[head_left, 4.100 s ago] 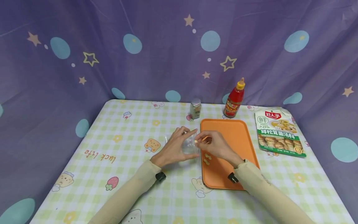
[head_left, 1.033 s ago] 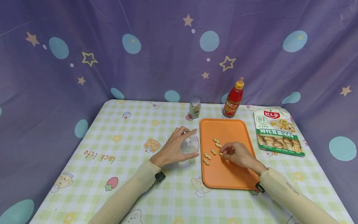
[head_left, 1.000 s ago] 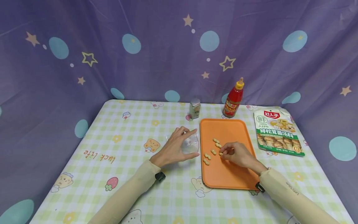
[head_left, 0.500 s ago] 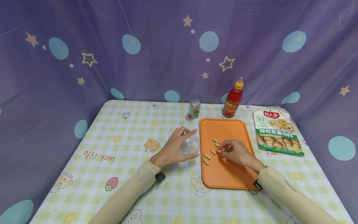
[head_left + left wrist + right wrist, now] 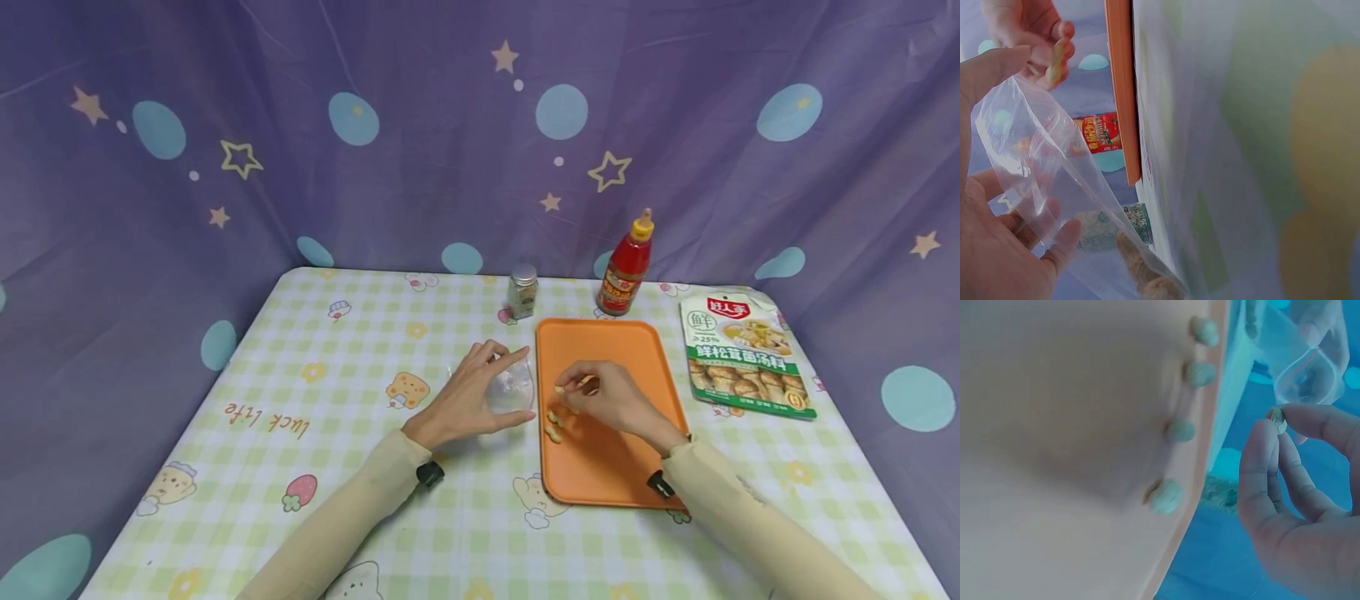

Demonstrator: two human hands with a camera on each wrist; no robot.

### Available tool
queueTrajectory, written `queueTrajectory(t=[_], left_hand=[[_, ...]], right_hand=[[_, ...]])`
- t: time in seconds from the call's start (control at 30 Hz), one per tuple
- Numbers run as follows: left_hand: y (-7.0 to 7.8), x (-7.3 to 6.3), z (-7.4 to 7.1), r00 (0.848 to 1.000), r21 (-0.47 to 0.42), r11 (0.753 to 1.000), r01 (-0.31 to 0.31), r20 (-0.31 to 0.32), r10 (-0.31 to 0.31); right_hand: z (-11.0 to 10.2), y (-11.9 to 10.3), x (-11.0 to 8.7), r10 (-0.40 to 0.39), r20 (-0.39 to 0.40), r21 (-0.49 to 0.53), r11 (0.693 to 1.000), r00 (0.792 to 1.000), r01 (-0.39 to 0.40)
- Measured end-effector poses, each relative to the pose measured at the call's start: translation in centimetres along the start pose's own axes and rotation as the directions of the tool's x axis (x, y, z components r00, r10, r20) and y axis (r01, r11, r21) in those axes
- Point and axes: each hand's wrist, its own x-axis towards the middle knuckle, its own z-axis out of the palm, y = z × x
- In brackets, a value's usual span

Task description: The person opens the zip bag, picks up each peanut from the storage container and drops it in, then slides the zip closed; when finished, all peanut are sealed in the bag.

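My left hand (image 5: 465, 396) holds a clear plastic bag (image 5: 1041, 144) with its mouth spread between thumb and fingers, just left of the orange tray (image 5: 600, 479). Down inside the bag lie peanuts (image 5: 1138, 265) in their shells. Between thumb and forefinger, my right hand (image 5: 611, 397) pinches an unshelled peanut (image 5: 1277, 420), raised above the tray's left side and a short way from the bag's mouth. Several more peanuts (image 5: 553, 434) lie on the tray near its left edge, some of them hidden behind the right hand in the head view.
A small spice jar (image 5: 522, 292) with a metal lid stands behind the bag. Behind the tray is a red sauce bottle (image 5: 624, 271) with a yellow cap. A green and white food pouch (image 5: 750, 354) lies to the tray's right. The checked tablecloth (image 5: 360, 517) covers the table.
From low over the tray's middle, my right hand has lifted a peanut and carried it left toward the bag. My left hand keeps holding the bag in place.
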Motion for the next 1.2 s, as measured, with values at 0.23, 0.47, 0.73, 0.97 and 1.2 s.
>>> queueTrajectory(t=[0.23, 0.47, 0.73, 0.97, 1.2], left_hand=[[0.0, 0.0, 0.0, 1.000, 0.000, 1.000, 0.000, -0.001, 0.000], [0.1, -0.1, 0.0, 1.000, -0.013, 1.000, -0.001, -0.003, 0.001], [0.0, -0.1, 0.0, 1.000, -0.008, 1.000, -0.002, 0.004, 0.002], [0.0, -0.2, -0.1, 1.000, -0.005, 1.000, -0.005, -0.003, 0.005], [-0.1, -0.1, 0.0, 1.000, -0.008, 1.000, -0.017, -0.014, 0.017]], right_hand=[[1.1, -1.6, 0.7, -0.029, -0.027, 0.050, 0.998, 0.999, 0.030], [2.0, -2.4, 1.1, -0.049, -0.019, 0.072, 0.996, 0.999, 0.051], [2.7, -2.9, 1.4, -0.067, 0.001, 0.080, 0.995, 0.998, 0.067], [2.7, -3.5, 1.3, -0.065, 0.019, 0.096, 0.993, 0.998, 0.063], [2.7, -3.3, 1.2, -0.052, 0.020, 0.104, 0.993, 0.998, 0.050]])
